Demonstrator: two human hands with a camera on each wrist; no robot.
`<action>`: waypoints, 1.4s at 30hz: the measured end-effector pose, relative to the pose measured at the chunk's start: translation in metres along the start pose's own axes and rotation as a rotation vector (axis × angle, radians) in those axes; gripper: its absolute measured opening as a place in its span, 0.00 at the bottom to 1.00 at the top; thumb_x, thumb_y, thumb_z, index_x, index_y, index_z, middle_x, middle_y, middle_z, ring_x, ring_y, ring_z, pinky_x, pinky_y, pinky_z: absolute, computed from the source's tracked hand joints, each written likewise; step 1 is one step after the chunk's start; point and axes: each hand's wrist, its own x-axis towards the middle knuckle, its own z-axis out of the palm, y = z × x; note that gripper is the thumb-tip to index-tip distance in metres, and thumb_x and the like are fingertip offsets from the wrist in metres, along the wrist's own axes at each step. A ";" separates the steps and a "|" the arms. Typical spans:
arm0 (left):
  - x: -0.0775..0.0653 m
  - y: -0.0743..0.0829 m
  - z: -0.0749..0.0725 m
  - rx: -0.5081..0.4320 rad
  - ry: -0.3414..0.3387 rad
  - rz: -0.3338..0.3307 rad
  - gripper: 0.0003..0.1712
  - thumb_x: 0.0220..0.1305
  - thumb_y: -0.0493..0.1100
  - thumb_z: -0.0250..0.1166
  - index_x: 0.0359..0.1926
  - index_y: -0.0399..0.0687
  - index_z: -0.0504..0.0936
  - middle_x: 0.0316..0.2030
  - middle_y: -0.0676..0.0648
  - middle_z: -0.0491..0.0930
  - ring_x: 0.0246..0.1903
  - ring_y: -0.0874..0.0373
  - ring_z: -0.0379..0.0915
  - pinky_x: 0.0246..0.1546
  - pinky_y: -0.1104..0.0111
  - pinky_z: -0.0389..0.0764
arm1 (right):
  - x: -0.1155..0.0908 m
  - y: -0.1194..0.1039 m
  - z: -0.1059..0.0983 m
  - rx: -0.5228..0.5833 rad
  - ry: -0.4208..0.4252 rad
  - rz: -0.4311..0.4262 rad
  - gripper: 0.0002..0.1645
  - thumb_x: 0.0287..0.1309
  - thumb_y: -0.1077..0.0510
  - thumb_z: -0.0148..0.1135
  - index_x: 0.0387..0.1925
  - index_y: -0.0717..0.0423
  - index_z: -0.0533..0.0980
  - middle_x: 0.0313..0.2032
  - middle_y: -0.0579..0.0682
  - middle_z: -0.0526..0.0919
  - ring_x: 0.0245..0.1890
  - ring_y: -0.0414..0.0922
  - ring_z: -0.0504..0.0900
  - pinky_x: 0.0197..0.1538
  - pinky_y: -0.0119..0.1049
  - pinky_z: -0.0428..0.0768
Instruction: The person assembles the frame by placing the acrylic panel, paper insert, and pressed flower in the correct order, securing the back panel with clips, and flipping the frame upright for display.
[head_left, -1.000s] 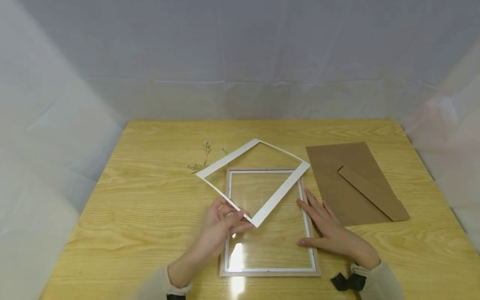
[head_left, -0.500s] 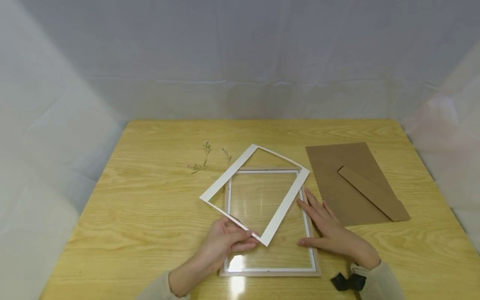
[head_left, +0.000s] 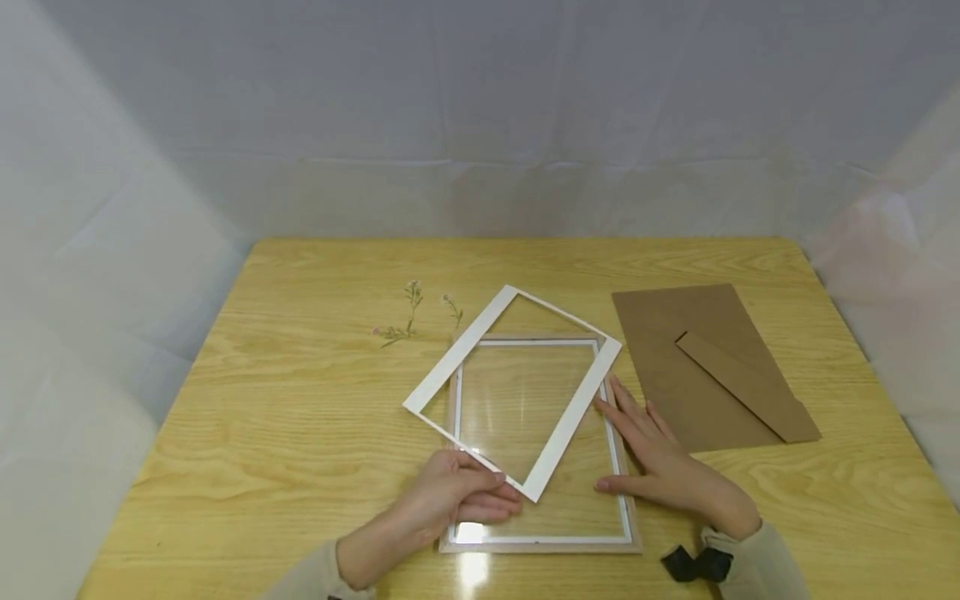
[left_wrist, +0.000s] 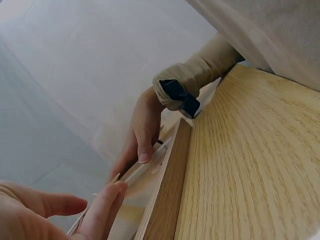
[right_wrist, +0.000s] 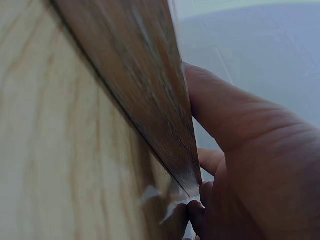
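A white mat board (head_left: 573,417) with a large rectangular opening is held at an angle over a wooden picture frame (head_left: 540,547). My left hand (head_left: 457,496) pinches its near narrow edge between thumb and fingers, close to the near corner. The frame lies flat on the table, with a clear pane inside its white inner rim. My right hand (head_left: 667,471) rests on the frame's right side, fingers spread and extended. In the right wrist view the thumb (right_wrist: 215,100) lies along the frame's wooden side (right_wrist: 145,75).
A brown backing board (head_left: 652,350) with an easel leg (head_left: 738,387) lies to the right. Small flower sprigs (head_left: 411,312) lie behind and left of the frame. Pale fabric (head_left: 480,125) hangs behind the wooden table (head_left: 285,417).
My left hand has brought the mat board nearer and turned it a little, so the flower sprigs are more exposed. My right hand stays in place on the frame.
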 end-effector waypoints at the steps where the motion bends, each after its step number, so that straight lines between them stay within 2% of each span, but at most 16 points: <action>1: 0.000 0.000 -0.002 0.013 -0.014 -0.010 0.13 0.67 0.31 0.59 0.44 0.19 0.76 0.38 0.27 0.83 0.35 0.48 0.86 0.40 0.63 0.85 | 0.000 0.000 0.000 -0.002 0.000 -0.001 0.62 0.53 0.41 0.72 0.79 0.52 0.47 0.78 0.58 0.32 0.76 0.63 0.36 0.71 0.66 0.33; 4: -0.003 0.002 -0.009 0.064 -0.088 -0.059 0.15 0.70 0.36 0.58 0.44 0.21 0.77 0.37 0.28 0.84 0.35 0.44 0.86 0.37 0.62 0.86 | 0.000 0.000 0.000 -0.007 0.002 -0.004 0.62 0.53 0.40 0.72 0.79 0.52 0.47 0.78 0.58 0.32 0.76 0.64 0.36 0.71 0.66 0.33; 8: -0.010 0.016 -0.023 0.162 -0.269 -0.139 0.21 0.74 0.43 0.54 0.45 0.22 0.75 0.36 0.27 0.84 0.31 0.43 0.86 0.30 0.63 0.86 | 0.001 0.001 0.001 -0.011 0.008 -0.006 0.62 0.53 0.40 0.73 0.78 0.53 0.48 0.78 0.58 0.32 0.76 0.63 0.37 0.70 0.68 0.34; 10: -0.013 0.030 -0.030 0.247 -0.328 -0.121 0.24 0.76 0.45 0.52 0.47 0.21 0.75 0.37 0.28 0.84 0.27 0.47 0.86 0.26 0.65 0.86 | 0.001 0.001 0.001 -0.008 0.010 -0.008 0.62 0.52 0.40 0.73 0.78 0.53 0.47 0.78 0.57 0.32 0.76 0.63 0.37 0.70 0.68 0.35; 11: -0.013 0.038 -0.034 0.301 -0.338 -0.090 0.24 0.76 0.46 0.52 0.47 0.21 0.74 0.37 0.28 0.84 0.25 0.50 0.86 0.24 0.67 0.85 | 0.001 0.001 0.001 -0.005 0.011 -0.009 0.62 0.52 0.41 0.73 0.78 0.53 0.47 0.78 0.57 0.32 0.76 0.63 0.37 0.70 0.68 0.34; 13: -0.013 0.057 -0.040 0.408 -0.305 0.005 0.23 0.76 0.45 0.51 0.49 0.22 0.74 0.37 0.30 0.85 0.23 0.54 0.83 0.20 0.70 0.83 | 0.001 0.002 0.000 0.001 0.011 -0.012 0.62 0.53 0.41 0.73 0.79 0.53 0.47 0.78 0.57 0.31 0.76 0.64 0.36 0.70 0.68 0.34; 17: -0.006 0.089 -0.054 0.644 -0.075 0.199 0.19 0.75 0.42 0.53 0.49 0.25 0.75 0.37 0.32 0.83 0.24 0.49 0.79 0.19 0.69 0.78 | 0.001 0.003 0.001 0.003 0.008 -0.019 0.62 0.53 0.41 0.72 0.79 0.53 0.47 0.78 0.58 0.31 0.76 0.64 0.36 0.70 0.69 0.33; 19: 0.000 0.100 -0.060 0.732 0.044 0.272 0.17 0.74 0.41 0.54 0.49 0.27 0.76 0.38 0.33 0.81 0.28 0.46 0.78 0.23 0.66 0.80 | 0.001 0.003 0.001 0.002 0.006 -0.020 0.62 0.54 0.41 0.72 0.79 0.53 0.47 0.78 0.58 0.31 0.76 0.63 0.36 0.70 0.68 0.33; 21: 0.008 0.108 -0.066 0.837 0.152 0.321 0.16 0.73 0.41 0.56 0.49 0.30 0.77 0.40 0.35 0.81 0.33 0.46 0.78 0.28 0.64 0.81 | 0.001 0.004 0.002 0.003 0.004 -0.022 0.62 0.54 0.41 0.72 0.79 0.53 0.47 0.78 0.58 0.31 0.76 0.63 0.36 0.70 0.68 0.32; 23: 0.017 0.112 -0.072 0.920 0.242 0.340 0.16 0.73 0.43 0.57 0.50 0.32 0.78 0.44 0.36 0.80 0.38 0.46 0.78 0.34 0.62 0.81 | 0.001 0.004 0.002 0.003 0.003 -0.022 0.61 0.54 0.41 0.72 0.79 0.53 0.47 0.78 0.58 0.31 0.76 0.63 0.36 0.70 0.68 0.32; 26: 0.030 0.115 -0.081 0.999 0.316 0.336 0.18 0.72 0.46 0.59 0.51 0.33 0.77 0.47 0.36 0.79 0.43 0.45 0.77 0.40 0.61 0.82 | 0.001 0.003 0.002 0.002 0.002 -0.025 0.61 0.54 0.41 0.71 0.78 0.53 0.47 0.78 0.58 0.31 0.76 0.63 0.36 0.70 0.68 0.33; 29: 0.040 0.115 -0.088 0.973 0.311 0.300 0.21 0.71 0.45 0.61 0.52 0.29 0.76 0.46 0.34 0.79 0.42 0.44 0.79 0.41 0.60 0.84 | 0.001 0.002 0.001 0.002 0.005 -0.034 0.61 0.55 0.41 0.71 0.78 0.54 0.47 0.78 0.60 0.32 0.76 0.63 0.36 0.70 0.69 0.33; 35: 0.056 0.110 -0.096 0.880 0.221 0.170 0.19 0.68 0.41 0.64 0.51 0.27 0.77 0.35 0.38 0.83 0.26 0.54 0.78 0.27 0.64 0.84 | 0.000 0.001 0.000 0.002 0.011 -0.048 0.60 0.56 0.41 0.70 0.78 0.55 0.48 0.78 0.62 0.32 0.76 0.63 0.36 0.71 0.66 0.32; 42: 0.059 0.105 -0.099 0.800 0.213 0.134 0.15 0.63 0.32 0.65 0.48 0.27 0.78 0.32 0.40 0.83 0.24 0.57 0.77 0.23 0.67 0.82 | 0.001 0.001 0.000 0.006 0.005 -0.043 0.60 0.56 0.41 0.70 0.78 0.55 0.47 0.78 0.61 0.32 0.76 0.64 0.36 0.69 0.70 0.34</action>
